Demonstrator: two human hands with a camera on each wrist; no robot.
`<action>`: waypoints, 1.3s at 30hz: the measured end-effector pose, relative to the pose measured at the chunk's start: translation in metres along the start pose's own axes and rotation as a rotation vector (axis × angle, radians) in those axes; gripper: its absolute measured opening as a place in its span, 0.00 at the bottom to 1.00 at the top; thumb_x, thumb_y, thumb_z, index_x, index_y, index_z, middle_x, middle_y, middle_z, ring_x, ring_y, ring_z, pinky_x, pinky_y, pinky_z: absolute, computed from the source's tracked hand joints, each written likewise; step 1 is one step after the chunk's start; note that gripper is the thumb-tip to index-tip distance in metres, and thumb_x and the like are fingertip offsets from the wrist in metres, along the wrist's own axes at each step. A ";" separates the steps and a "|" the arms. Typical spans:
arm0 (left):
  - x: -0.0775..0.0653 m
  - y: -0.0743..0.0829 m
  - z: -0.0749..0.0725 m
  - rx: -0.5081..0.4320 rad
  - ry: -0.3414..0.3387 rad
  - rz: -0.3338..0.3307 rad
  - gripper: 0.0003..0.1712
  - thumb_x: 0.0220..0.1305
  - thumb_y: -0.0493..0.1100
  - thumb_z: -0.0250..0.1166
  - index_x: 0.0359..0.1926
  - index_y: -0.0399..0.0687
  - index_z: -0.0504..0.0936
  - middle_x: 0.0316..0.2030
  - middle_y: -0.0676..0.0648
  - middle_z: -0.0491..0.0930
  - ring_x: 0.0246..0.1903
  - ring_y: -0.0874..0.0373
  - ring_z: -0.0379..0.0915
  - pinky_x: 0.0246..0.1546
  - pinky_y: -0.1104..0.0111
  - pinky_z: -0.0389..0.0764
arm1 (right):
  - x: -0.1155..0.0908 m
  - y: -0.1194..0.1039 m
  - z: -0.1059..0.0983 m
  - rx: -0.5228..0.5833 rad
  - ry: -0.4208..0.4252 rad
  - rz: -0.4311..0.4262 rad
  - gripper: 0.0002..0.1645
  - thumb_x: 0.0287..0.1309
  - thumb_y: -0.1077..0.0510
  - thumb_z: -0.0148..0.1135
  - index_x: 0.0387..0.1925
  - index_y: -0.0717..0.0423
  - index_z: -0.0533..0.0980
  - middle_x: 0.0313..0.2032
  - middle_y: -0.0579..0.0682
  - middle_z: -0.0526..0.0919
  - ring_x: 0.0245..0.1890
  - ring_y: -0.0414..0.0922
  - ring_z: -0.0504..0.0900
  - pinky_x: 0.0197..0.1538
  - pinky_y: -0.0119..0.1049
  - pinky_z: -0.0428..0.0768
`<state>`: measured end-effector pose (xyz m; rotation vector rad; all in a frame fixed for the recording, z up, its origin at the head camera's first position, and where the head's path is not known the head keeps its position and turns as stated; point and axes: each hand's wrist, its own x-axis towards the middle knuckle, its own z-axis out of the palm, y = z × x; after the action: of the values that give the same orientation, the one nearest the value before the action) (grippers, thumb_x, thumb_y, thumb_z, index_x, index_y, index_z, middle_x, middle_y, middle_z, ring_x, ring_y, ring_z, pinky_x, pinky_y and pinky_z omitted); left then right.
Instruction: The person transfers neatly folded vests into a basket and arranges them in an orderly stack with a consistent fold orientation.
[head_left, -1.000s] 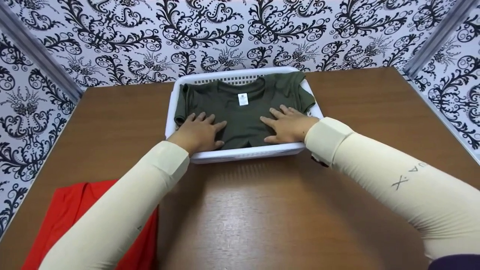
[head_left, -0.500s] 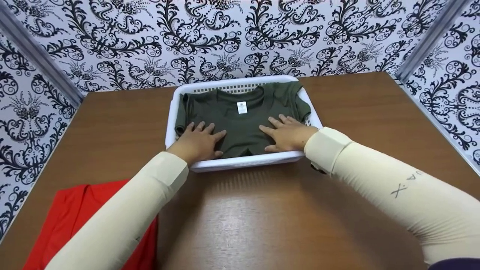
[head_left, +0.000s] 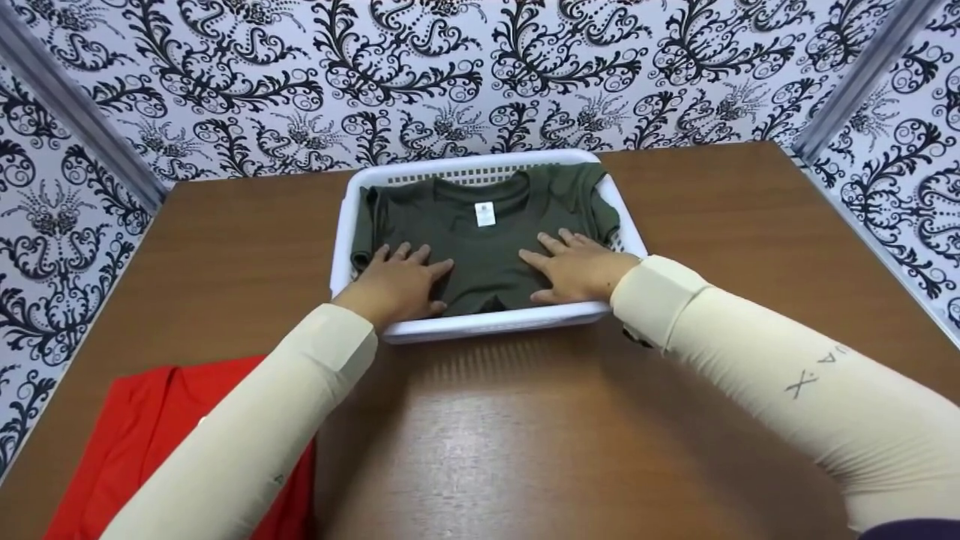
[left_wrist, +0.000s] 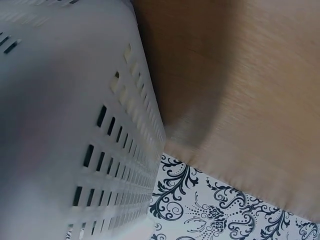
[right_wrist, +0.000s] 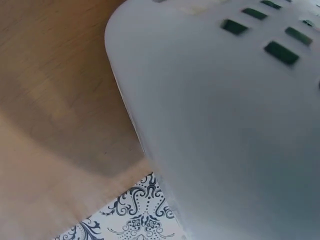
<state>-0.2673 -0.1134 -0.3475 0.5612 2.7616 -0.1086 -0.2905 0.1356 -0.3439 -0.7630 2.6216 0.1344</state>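
A folded dark green T-shirt [head_left: 487, 255] with a white neck label [head_left: 484, 214] lies in a white plastic basket [head_left: 499, 324]. My left hand [head_left: 396, 283] rests on the shirt's near left part, fingers straight and spread. On the near right part, my right hand [head_left: 581, 268] lies flat with its fingers spread too. Both wrists cross the basket's near rim. In the left wrist view the slotted basket wall [left_wrist: 75, 125] fills the left side; the right wrist view shows the smooth basket corner [right_wrist: 200, 110] close up. Neither hand appears in the wrist views.
A folded red garment [head_left: 142, 427] lies on the brown table [head_left: 480, 450] at the front left, partly covered by the left sleeve [head_left: 247, 427]. Patterned wall panels [head_left: 450, 75] rise behind the table and at both sides, with the basket near the back one.
The head view has tilted slightly, so the basket and hands sit a little lower in it. Both hands keep their places on the green T-shirt.
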 end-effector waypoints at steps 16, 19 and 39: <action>-0.092 -0.028 -0.051 -0.320 0.604 0.039 0.14 0.63 0.50 0.57 0.49 0.57 0.79 0.49 0.53 0.78 0.50 0.54 0.74 0.52 0.55 0.72 | -0.050 -0.065 -0.019 0.362 1.071 -0.346 0.06 0.53 0.60 0.56 0.30 0.53 0.78 0.31 0.46 0.80 0.37 0.41 0.76 0.47 0.33 0.75; -0.122 -0.048 -0.043 -0.349 0.669 -0.015 0.12 0.62 0.48 0.57 0.46 0.55 0.80 0.45 0.52 0.80 0.47 0.54 0.75 0.49 0.55 0.72 | -0.060 -0.098 -0.011 0.458 1.079 -0.499 0.06 0.51 0.63 0.56 0.29 0.55 0.79 0.29 0.46 0.81 0.34 0.39 0.77 0.43 0.29 0.76; -0.198 -0.098 0.093 -0.299 0.270 -0.199 0.11 0.46 0.50 0.71 0.31 0.60 0.78 0.26 0.57 0.74 0.28 0.62 0.71 0.26 0.65 0.70 | -0.039 -0.179 0.075 0.890 0.323 -0.397 0.05 0.57 0.58 0.57 0.28 0.52 0.78 0.20 0.39 0.80 0.12 0.28 0.74 0.20 0.24 0.76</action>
<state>-0.1056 -0.2891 -0.3699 0.2363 3.0080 0.3547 -0.1388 0.0185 -0.3933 -0.9664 2.3410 -1.2555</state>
